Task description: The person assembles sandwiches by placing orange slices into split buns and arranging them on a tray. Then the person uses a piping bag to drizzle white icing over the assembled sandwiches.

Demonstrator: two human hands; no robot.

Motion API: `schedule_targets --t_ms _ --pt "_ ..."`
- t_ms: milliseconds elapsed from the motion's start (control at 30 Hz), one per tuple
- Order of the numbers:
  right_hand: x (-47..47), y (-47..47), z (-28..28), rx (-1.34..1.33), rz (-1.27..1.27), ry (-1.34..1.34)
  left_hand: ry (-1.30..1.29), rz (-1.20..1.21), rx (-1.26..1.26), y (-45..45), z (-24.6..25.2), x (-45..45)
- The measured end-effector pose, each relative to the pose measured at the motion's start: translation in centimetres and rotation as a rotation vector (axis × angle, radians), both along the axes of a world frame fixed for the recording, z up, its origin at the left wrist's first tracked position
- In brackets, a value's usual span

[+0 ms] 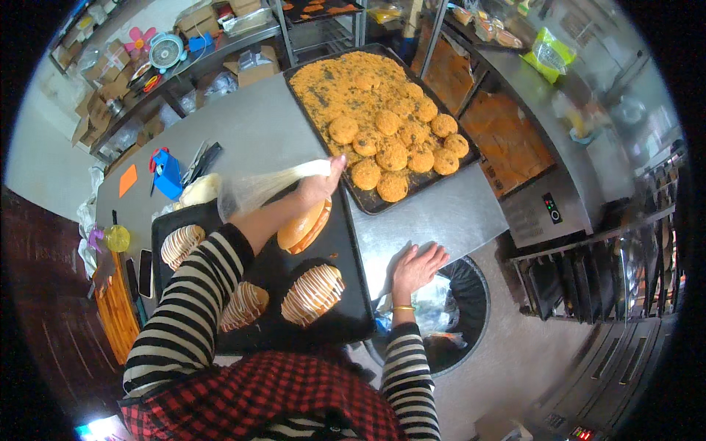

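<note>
My left hand (320, 186) grips a clear piping bag (313, 168) with white cream in it; the bag's loose end trails left, blurred. Below that hand a split bun with orange-brown filling (305, 227) lies on a black baking tray (353, 286), some white lines along its right side. White zigzag lines cover a bun (313, 295) at the front, another (183, 246) at the left, and a third (246, 306) partly behind my left forearm. My right hand (419, 268) rests, fingers spread, on the steel table's edge (380, 251), holding nothing.
A second tray (370, 209) holds several round crumb-coated buns (392, 155) on loose crumbs. An open bin with a black liner (475, 286) stands beneath my right hand. Scissors in a blue holder (167, 173), an orange scraper (128, 181) and a spray bottle (117, 238) sit at the left.
</note>
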State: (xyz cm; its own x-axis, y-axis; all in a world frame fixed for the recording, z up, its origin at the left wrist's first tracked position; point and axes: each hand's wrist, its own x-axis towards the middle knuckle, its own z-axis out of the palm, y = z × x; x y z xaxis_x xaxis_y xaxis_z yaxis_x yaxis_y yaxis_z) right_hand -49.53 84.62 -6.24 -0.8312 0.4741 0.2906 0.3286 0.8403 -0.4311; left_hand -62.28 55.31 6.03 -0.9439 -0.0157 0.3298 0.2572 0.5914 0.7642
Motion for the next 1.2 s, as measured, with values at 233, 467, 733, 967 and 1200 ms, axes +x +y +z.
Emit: schedule_targets --t_ms 233,467,733,967,1200 --pt "0.1 -0.1 0.3 0.025 -0.006 -0.009 -0.259 0.086 0.031 -0.9 2.8 1.2" --pt "0.2 -0.1 0.6 0.045 -0.009 -0.058 -0.107 0.163 -0.057 -0.9 4.4 1.7" --pt "0.2 -0.1 0.4 0.068 0.01 0.015 -0.017 0.009 -0.023 -1.5 4.3 2.8" --pt "0.2 -0.1 0.3 0.022 -0.008 -0.022 0.105 -0.172 -0.233 -0.3 4.9 3.9" --pt "0.3 -0.1 0.4 0.036 -0.005 -0.006 -0.027 0.004 -0.045 0.0 5.3 5.4"
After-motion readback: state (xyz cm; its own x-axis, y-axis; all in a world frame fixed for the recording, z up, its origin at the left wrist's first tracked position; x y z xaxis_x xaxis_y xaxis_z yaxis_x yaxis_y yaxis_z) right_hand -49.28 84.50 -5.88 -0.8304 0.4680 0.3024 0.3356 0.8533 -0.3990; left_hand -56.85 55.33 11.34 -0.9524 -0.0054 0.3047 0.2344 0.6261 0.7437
